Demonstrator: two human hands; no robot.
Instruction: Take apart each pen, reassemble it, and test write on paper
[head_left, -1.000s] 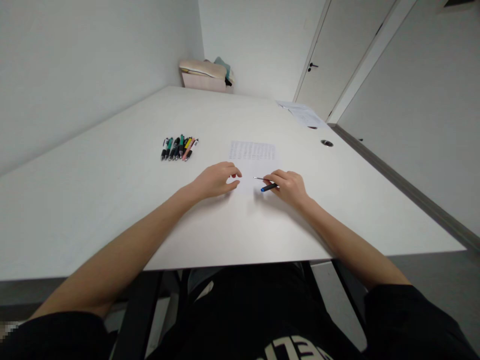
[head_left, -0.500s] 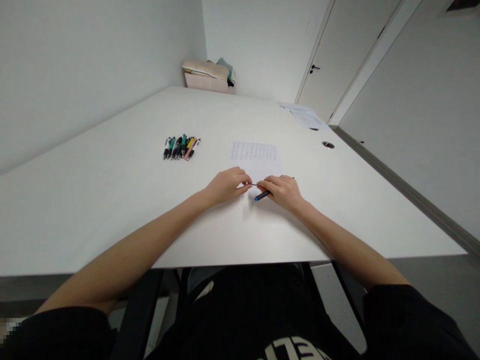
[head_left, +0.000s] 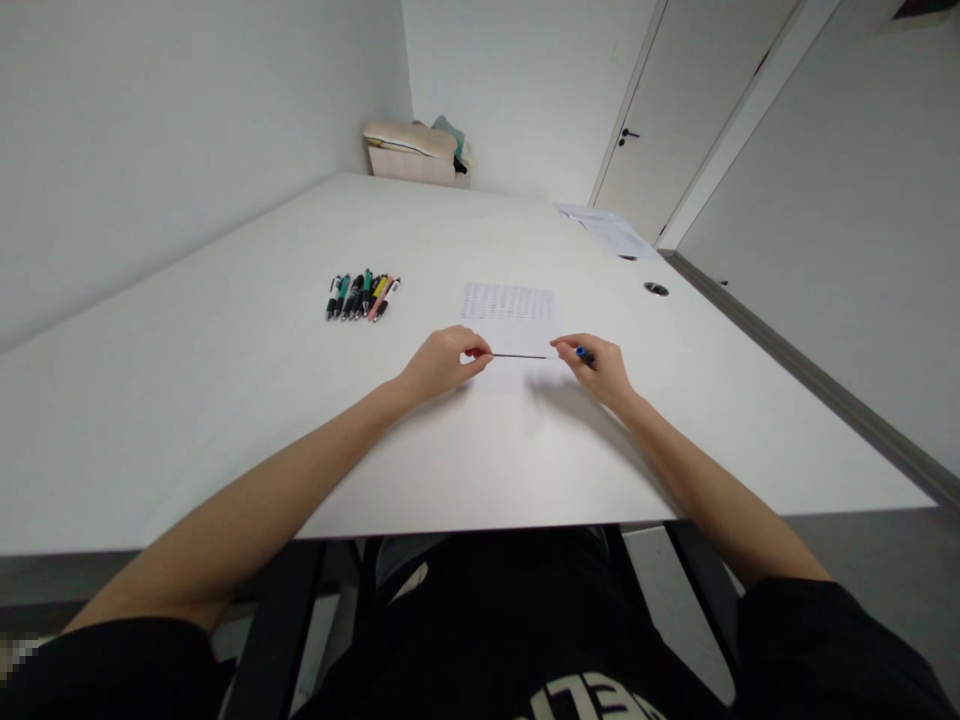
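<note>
Between my hands, a thin dark pen refill (head_left: 519,356) lies level above a white sheet of paper (head_left: 510,303) printed with rows of marks. My left hand (head_left: 448,360) pinches its left end between thumb and fingertips. At its right end, a paler tip reaches toward the fingertips of my right hand (head_left: 598,368); whether they touch it is too small to tell. A dark pen barrel with a blue end (head_left: 584,355) is held in the curled fingers of my right hand, partly hidden by them.
A row of several pens (head_left: 362,296) lies on the white table (head_left: 225,400) to the left. Loose papers (head_left: 611,234) lie near the far right edge, by a round metal grommet (head_left: 656,289). Behind the table, a pale box (head_left: 412,165) holds folded cloth.
My right hand has moved right, away from my left hand, so a long stretch of the thin refill now shows. The blue-ended barrel has moved and turned with it.
</note>
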